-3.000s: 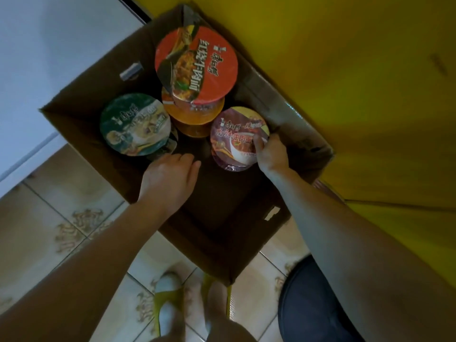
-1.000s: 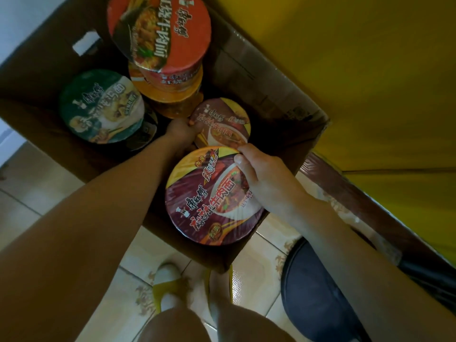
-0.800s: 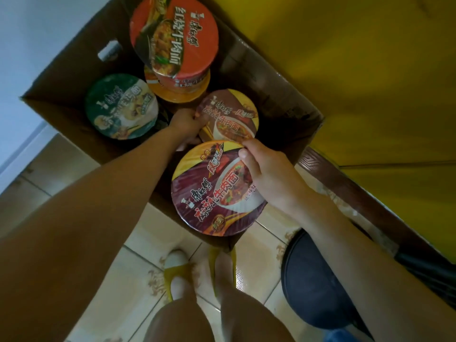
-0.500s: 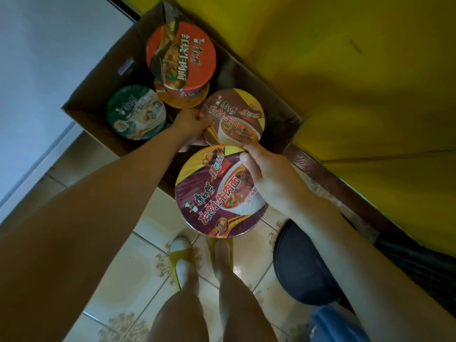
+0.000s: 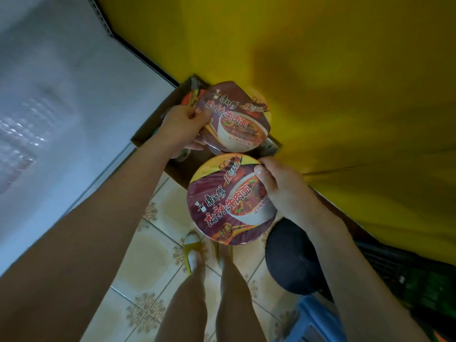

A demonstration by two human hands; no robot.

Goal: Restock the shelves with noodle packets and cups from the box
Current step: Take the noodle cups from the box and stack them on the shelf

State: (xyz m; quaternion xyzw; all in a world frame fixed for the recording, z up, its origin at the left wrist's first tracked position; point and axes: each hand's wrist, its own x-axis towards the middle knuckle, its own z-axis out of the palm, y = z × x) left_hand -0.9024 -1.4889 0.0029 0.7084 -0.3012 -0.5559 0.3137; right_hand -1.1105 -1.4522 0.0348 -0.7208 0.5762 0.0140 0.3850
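Two bare hands each hold one sealed noodle cup. On the left hand (image 5: 181,130), the fingers (image 5: 189,115) curl over the left rim of the upper noodle cup (image 5: 238,117). They pinch it at the edge, so its purple lid tips toward the person's face. On the right hand (image 5: 283,193), the thumb (image 5: 262,174) presses on the right edge of the lower noodle cup (image 5: 229,201). The other fingers are hidden beneath it, presumably cupping the base. The rim grip looks deliberate: the cups are wide and shallow, and an edge hold lets each hand carry one.

The two cups are held in the air, one above the other, with their rims nearly touching. The upper one hangs over the open cardboard box (image 5: 150,140). The box stands on the tiled floor (image 5: 153,245), in the corner where a white panel (image 5: 61,99) meets a yellow wall (image 5: 333,70). Most of the box is hidden behind the cups and the left hand. A sliver of a red lid (image 5: 188,100) shows inside, so some stock seems to remain.

Below, the person's feet in yellow slippers (image 5: 193,253) point toward the box, beside a dark round stool (image 5: 291,257). No shelf is plainly in view. The cups look ready to be carried to one.
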